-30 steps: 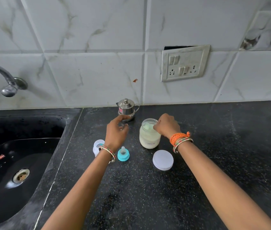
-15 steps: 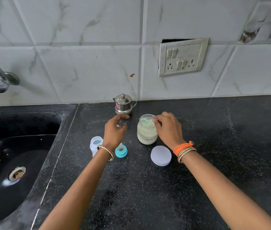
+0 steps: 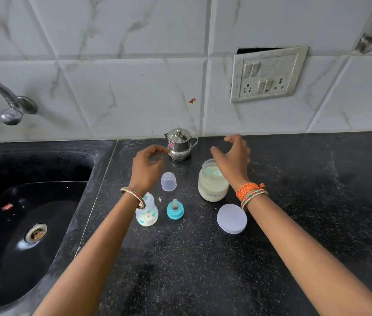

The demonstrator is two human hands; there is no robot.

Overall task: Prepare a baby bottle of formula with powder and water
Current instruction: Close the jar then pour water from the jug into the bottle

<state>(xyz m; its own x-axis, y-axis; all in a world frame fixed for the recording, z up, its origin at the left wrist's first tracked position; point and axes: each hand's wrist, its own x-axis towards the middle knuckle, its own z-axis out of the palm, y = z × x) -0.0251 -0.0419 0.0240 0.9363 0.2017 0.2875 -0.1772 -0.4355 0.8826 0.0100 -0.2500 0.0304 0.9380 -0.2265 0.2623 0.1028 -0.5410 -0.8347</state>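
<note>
- Five loose parts on the black desk (image 3: pixel 203 270), all within arm's reach; laid out as a disassembled kit, my read.
- Nearest: jar lid (image 3: pixel 232 218) at 5 o'clock of the powder jar, lying flat and just beside it. Off so the powder is reachable.
- Baby bottle (image 3: pixel 147 213) stands upright under the left wrist, mouth open, looks empty. At its 3 o'clock: teal nipple ring (image 3: pixel 175 210), nipple up, parked apart so the neck is free for filling.
- Clear cap (image 3: pixel 168 181) at 12 o'clock of the nipple ring, dome up, set aside.
- Powder jar (image 3: pixel 213 181) is open with pale powder inside; a greenish shape on top is probably a scoop, can't confirm.
- Left hand (image 3: pixel 146 165): fingers loosely curled, empty, tips close to the steel pot; contact unclear.
- Right hand (image 3: pixel 234 159): fingers spread, empty, hovering above the jar's far rim.
- Farthest: lidded steel pot (image 3: pixel 179 144) at 12 o'clock against the wall; likely the water. Both hands look headed for it.
- Sink (image 3: pixel 32 213) at 9 o'clock, unused.
</note>
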